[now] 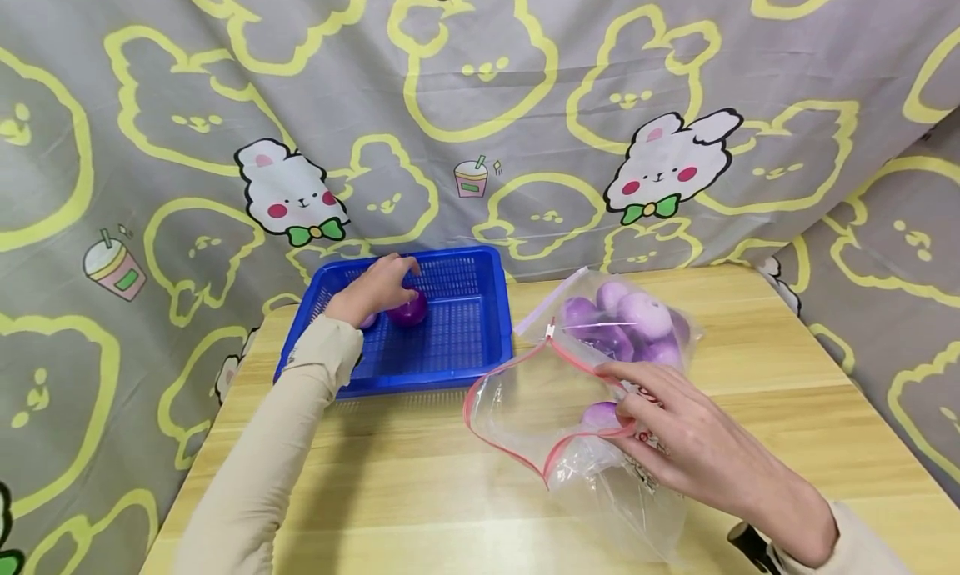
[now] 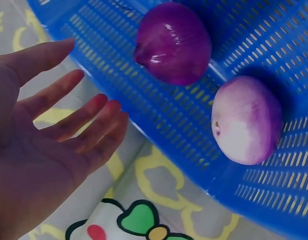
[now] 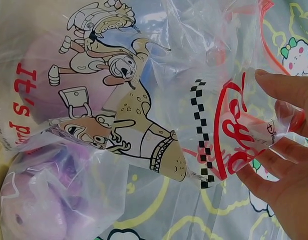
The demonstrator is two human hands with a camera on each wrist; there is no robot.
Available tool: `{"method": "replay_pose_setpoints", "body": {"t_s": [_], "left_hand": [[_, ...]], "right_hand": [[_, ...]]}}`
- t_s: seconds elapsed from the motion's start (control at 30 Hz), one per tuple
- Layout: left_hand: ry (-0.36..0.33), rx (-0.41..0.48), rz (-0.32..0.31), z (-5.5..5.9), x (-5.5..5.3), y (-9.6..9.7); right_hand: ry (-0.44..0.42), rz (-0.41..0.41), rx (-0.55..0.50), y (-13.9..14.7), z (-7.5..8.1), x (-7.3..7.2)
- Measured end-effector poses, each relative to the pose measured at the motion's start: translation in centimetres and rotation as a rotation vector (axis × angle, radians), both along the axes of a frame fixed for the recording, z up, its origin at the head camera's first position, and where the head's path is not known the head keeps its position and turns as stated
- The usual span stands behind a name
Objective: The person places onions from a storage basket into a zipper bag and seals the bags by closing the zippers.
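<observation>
My left hand (image 1: 381, 283) hovers over the left part of a blue plastic basket (image 1: 497, 308), fingers loosely extended and holding nothing. Below it lie a dark purple onion (image 2: 174, 45) and a paler onion (image 2: 248, 120), both apart from the fingers in the left wrist view. With my right hand (image 1: 693, 433) I pinch the red-edged rim of a clear printed zip bag (image 1: 517, 400), whose mouth gapes toward the basket. One purple onion (image 1: 598, 415) shows through that mouth. The red lettering (image 3: 234, 130) on the bag lies near my right fingers in the right wrist view.
Behind the held bag, another clear bag (image 1: 645, 317) full of several purple onions rests on the wooden table (image 1: 420, 483). A grey patterned cloth (image 1: 510, 217) hangs behind and along the sides. A dark cylindrical object (image 1: 748, 543) shows beside the right wrist.
</observation>
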State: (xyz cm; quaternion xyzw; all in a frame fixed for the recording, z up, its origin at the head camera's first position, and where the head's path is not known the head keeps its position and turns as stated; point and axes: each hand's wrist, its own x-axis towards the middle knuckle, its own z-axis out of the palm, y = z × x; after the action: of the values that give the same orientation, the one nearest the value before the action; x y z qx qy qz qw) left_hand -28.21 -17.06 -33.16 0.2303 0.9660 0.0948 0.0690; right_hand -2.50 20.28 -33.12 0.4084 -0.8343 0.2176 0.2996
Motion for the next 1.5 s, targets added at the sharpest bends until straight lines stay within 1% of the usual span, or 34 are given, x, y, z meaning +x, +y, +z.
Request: {"method": "replay_pose_setpoints", "body": {"t_s": [0.1,0.23,0.37,0.43,0.53,0.6,0.7,0.8,0.9,1.1,1.23,1.37,1.43,1.5], "left_hand": [[-0.028,-0.029,0.007,-0.6,-0.7,0.3],[-0.076,-0.072,0.031,-1.6,-1.3,0.0],[-0.145,-0.08,0.089,-2.6,-1.5,-0.7],[-0.162,-0.085,0.105,-3.1,-1.7,-0.9],[-0.174,-0.104,0.105,-3.7,-1.8,-1.1],[-0.178,-0.118,0.091,-4.1,-1.8,-1.2],[-0.189,-0.117,0.074,-4.5,-1.8,-1.2],[-0.19,-0.109,0.069,-4.6,-1.7,-1.0],[-0.175,-0.105,0.064,-4.6,-1.7,-1.0],[-0.162,-0.124,0.037,-4.5,-1.6,-0.9],[-0.162,-0.14,0.025,-3.9,-1.4,-1.0],[-0.17,-0.136,0.061,-3.2,-1.2,-1.0],[-0.175,-0.127,0.07,-2.8,-1.1,-1.0],[-0.17,-0.119,0.051,-2.6,-1.1,-0.8]], "right_hand": [[-0.009,-0.011,0.005,0.1,0.0,0.1],[0.0,-0.011,0.009,0.2,0.0,0.1],[0.014,-0.009,0.009,0.2,0.0,0.1],[0.015,-0.012,0.012,0.3,0.0,0.2],[-0.002,-0.018,0.022,0.3,0.0,0.2],[-0.017,-0.016,0.027,0.3,0.0,0.3],[-0.026,-0.013,0.027,0.3,-0.1,0.3],[-0.018,-0.008,0.023,0.2,-0.1,0.2],[-0.014,-0.004,0.022,0.1,-0.1,0.1],[-0.023,0.004,0.029,0.0,-0.1,0.0],[-0.02,0.006,0.031,0.1,-0.1,0.0],[-0.024,0.002,0.035,0.1,0.0,0.0],[-0.022,0.001,0.036,0.1,0.0,0.0],[-0.021,-0.001,0.036,0.2,0.1,0.1]]}}
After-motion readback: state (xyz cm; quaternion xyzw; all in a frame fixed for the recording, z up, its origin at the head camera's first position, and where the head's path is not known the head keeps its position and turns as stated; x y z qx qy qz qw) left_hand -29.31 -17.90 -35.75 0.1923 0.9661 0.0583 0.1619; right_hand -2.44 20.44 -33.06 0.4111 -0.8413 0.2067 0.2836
